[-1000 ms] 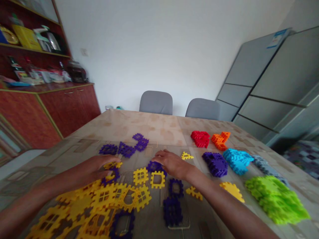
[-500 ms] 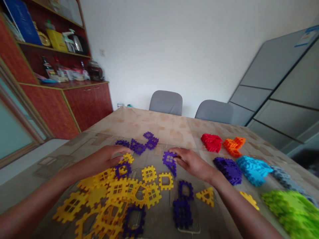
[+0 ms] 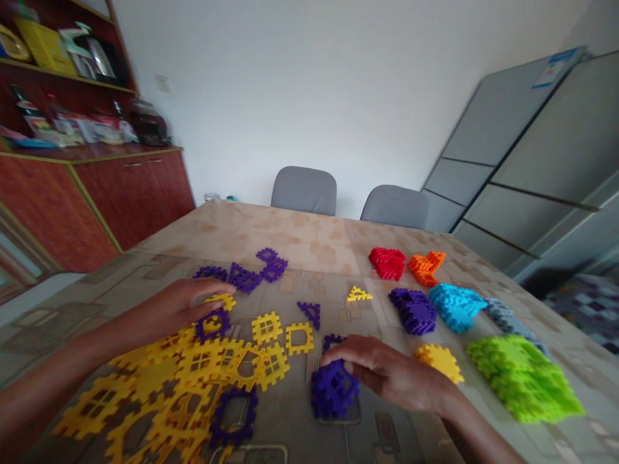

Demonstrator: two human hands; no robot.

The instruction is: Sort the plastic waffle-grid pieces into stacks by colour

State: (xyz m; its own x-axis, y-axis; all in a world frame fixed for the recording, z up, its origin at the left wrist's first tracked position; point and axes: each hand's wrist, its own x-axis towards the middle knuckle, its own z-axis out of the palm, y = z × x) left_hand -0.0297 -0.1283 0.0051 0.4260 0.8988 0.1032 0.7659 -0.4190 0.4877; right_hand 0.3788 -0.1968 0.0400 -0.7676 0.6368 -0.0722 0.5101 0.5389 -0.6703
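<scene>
My right hand (image 3: 377,367) is closed on a purple square building piece (image 3: 338,376), holding it at the top of a small purple stack (image 3: 323,407). Behind the fingers, a purple frame piece (image 3: 333,341) is partly hidden. My left hand (image 3: 186,306) hovers at the far end of a yellow pile, fingers and thumb apart around a small yellow piece (image 3: 222,301). Just below its thumb lies a purple frame (image 3: 213,325). Yellow window pieces (image 3: 198,362) overlap in the pile, with another purple frame (image 3: 235,415) at its near edge.
Several purple pieces (image 3: 244,278) lie beyond my left hand. A purple triangle (image 3: 310,314) and yellow triangle (image 3: 358,294) lie mid-table. At right stand red (image 3: 387,263), orange (image 3: 426,267), purple (image 3: 412,311), blue (image 3: 457,307), grey and green (image 3: 525,377) stacks. Two chairs (image 3: 304,190) stand behind.
My right hand picked up a purple square piece beside the purple triangle and brought it nearer, onto the purple stack. The triangle stayed behind. My left hand has hardly moved; the camera view swung.
</scene>
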